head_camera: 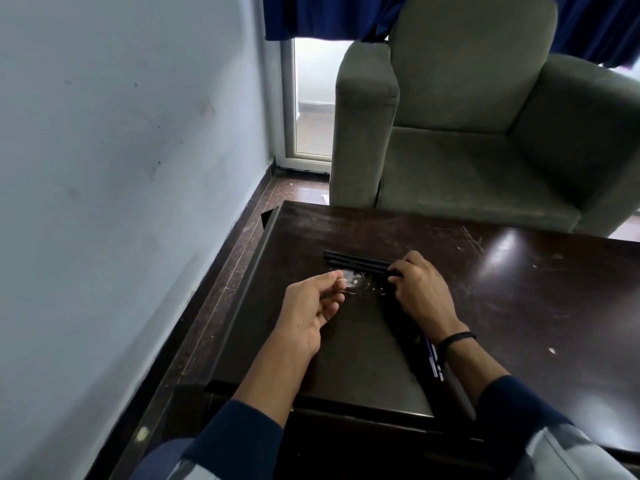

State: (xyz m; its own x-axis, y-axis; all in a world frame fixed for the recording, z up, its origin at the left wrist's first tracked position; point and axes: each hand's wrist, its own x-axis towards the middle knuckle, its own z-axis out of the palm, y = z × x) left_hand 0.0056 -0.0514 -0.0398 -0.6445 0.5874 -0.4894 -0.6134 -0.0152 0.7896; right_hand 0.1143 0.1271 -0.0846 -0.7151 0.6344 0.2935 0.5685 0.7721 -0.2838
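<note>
A few black pencils lie side by side on the dark wooden table, pointing left. My right hand grips their right ends with curled fingers. My left hand hovers just left of it, palm turned up. Its thumb and forefinger pinch a small pale thing that is too small to make out. A little heap of pale scraps lies on the table between the hands. Under my right wrist, several blue and white pens or pencils lie partly hidden.
A grey armchair stands right behind the table's far edge. A pale wall runs along the left, with a narrow strip of floor between it and the table. A glass door and blue curtains are at the back.
</note>
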